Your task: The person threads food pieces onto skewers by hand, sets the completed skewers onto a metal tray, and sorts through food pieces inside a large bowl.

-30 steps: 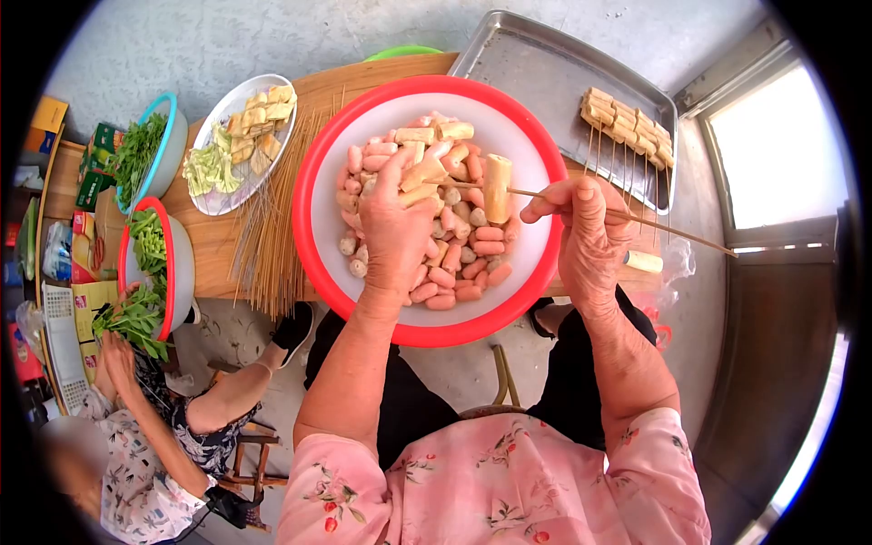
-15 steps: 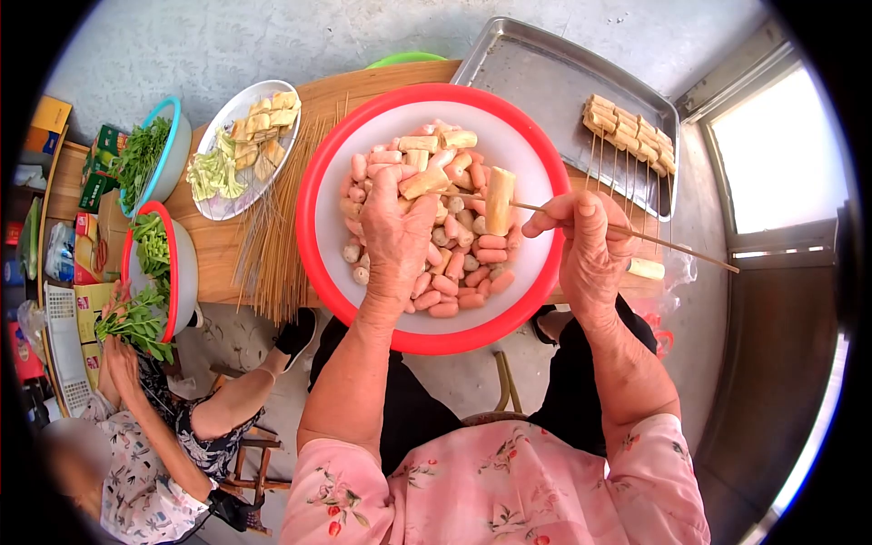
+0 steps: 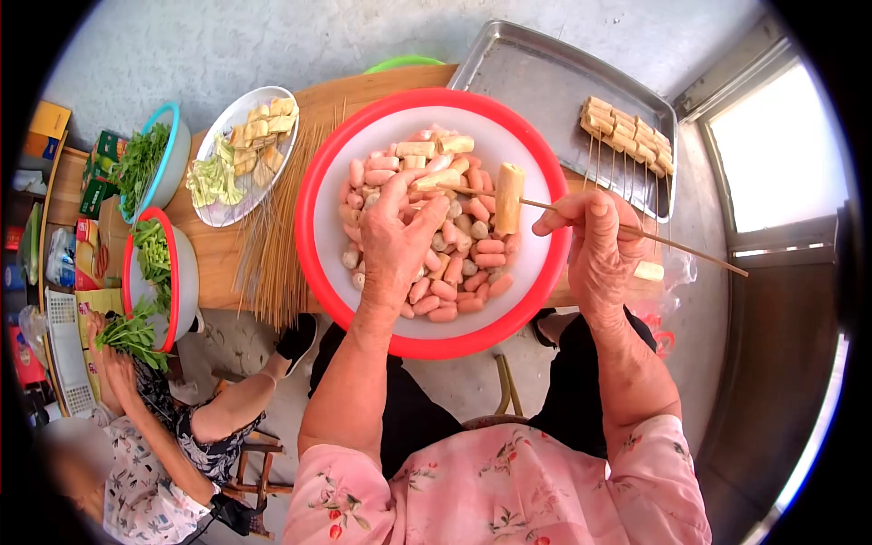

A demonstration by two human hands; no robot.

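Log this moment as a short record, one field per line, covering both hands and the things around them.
Left hand: over the red-rimmed bowl, near the tip of the skewer; grip unclear
Right hand: holding the skewer, which carries a tan roll
Bowl contents: pink sausage pieces, more tan rolls
Metal tray: skewered rolls at its right end
Left of bowl: loose sticks
Nearby person: hands on leafy greens

The person wears a light pink shirt [image 3: 472, 486] with short, loose sleeves [image 3: 656, 454], and it has little round red cherries [image 3: 336, 530] and thin dark leafy twigs [image 3: 338, 497] dotted about it, and below that come plain black trousers [image 3: 577, 377] and a dark shoe [image 3: 543, 329] on one foot.
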